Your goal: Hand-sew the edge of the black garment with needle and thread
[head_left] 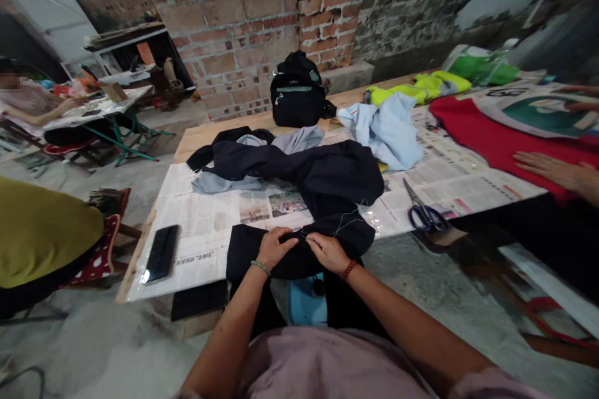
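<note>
A dark navy garment [341, 184] hangs over the table's near edge toward my lap. My left hand [276, 248] has thumb and fingers closed on a fold of it. Close beside, my right hand [327, 251] pinches the same fold, its fingertips a short gap from the left ones. Something small and pale shows between the fingertips, too fine to make out. Loose light thread [350, 219] trails over the dark cloth just beyond my right hand. Scissors [423, 209] with dark blue handles lie to the right, blades pointing away.
Newspaper [196, 218] under clear plastic covers the table. A phone [161, 252] lies at its left edge, a black backpack [299, 90] at the back, a light blue garment [386, 128] to its right. Another person's hand [555, 169] rests on red cloth [496, 140]. A stool [105, 249] stands left.
</note>
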Motion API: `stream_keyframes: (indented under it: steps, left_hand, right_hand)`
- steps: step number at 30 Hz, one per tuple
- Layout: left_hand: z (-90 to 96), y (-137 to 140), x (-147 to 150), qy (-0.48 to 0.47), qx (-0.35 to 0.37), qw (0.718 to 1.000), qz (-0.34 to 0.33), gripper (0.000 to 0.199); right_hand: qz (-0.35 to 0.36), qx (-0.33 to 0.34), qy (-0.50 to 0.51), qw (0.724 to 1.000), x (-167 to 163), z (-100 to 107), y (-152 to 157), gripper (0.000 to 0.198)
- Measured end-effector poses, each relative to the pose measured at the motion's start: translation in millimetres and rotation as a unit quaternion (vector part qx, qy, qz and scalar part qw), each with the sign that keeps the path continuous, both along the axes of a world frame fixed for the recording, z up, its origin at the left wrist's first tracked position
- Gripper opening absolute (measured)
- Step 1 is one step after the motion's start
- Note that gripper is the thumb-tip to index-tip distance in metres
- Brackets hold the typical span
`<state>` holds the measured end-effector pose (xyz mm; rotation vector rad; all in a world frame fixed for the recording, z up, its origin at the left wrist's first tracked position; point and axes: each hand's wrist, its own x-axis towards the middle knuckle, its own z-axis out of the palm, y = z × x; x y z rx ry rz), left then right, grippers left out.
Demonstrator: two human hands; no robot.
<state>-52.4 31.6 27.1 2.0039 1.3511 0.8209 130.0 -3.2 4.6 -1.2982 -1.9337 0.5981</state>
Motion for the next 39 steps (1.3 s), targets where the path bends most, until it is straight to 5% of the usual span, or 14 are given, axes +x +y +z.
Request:
stream_keyframes:
  steps: [8, 39]
  left_hand:
    - [-13.5, -4, 8, 0.008, 0.034, 0.999, 0.034, 0.006]
    - [-13.4, -6, 7, 0.032, 0.071, 0.997, 0.028, 0.006]
  right_hand:
    - [0.009, -0.001, -0.086, 0.996, -5, 0, -2, 0.025]
    - [-0.005, -0.005, -0.224, 0.975, -11, 6, -4, 0.025]
